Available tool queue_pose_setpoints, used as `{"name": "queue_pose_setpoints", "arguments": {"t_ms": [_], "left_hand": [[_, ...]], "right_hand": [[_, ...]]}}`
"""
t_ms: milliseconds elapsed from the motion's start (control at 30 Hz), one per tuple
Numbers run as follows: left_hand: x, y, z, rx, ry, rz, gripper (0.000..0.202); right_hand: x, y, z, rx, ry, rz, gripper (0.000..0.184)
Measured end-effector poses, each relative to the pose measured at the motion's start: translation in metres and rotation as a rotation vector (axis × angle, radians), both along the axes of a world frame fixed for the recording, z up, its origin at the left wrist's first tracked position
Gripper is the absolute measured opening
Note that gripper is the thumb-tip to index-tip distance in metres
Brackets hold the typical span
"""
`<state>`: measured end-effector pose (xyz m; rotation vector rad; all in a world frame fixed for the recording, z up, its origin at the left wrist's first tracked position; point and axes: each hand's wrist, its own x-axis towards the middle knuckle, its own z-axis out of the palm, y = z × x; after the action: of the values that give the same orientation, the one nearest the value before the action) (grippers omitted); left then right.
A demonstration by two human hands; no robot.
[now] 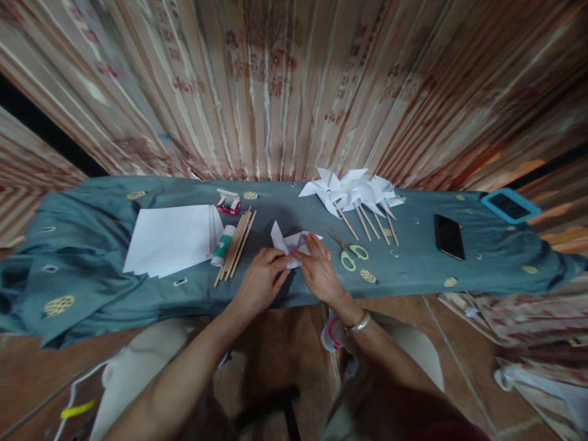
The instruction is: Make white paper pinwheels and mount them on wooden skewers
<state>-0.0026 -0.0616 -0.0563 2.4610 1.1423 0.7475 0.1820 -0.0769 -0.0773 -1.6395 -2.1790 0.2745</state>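
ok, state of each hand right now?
Left hand: closed, pinching the folded white paper.
Right hand: fingers on the same paper; whether gripping or just pressing can't be told.

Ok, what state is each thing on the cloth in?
White paper piece: bent, in left hand and right hand
White paper pinwheels: assembled
White paper sheets: stacked, flat
Tan wooden sticks: loosely bunched
Green-labelled white tube: lying flat
Small red-white box: open
Lime-handled scissors: slightly open
Black rectangular phone: screen dark
Blue-framed rectangular device: screen dark
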Motion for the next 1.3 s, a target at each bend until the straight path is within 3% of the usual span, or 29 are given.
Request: {"name": "queue_pose_setpoints", "arguments": {"t_ms": [167, 667, 800, 1033, 1300], "left_hand": [[0.013, -0.003, 0.000, -0.030, 0.145, -0.027, 0.028], [0.023, -0.006, -0.006, 0.079, 0.283, -0.012, 0.023], [0.024, -0.007, -0.005, 0.097, 0.291, -0.016, 0.023], [0.024, -0.008, -0.005, 0.115, 0.280, -0.023, 0.025], [0.025, -0.010, -0.008, 0.140, 0.264, -0.014, 0.024]], "right_hand": [[0.001, 0.001, 0.000, -0.003, 0.014, -0.004, 0.045], [0.001, 0.011, 0.003, -0.034, 0.158, -0.044, 0.046], [0.008, 0.012, 0.013, 0.018, 0.240, -0.146, 0.042], [0.014, 0.010, 0.029, -0.165, 0.276, -0.248, 0.041], [0.007, 0.035, 0.032, -0.303, 0.204, -0.327, 0.045]]}}
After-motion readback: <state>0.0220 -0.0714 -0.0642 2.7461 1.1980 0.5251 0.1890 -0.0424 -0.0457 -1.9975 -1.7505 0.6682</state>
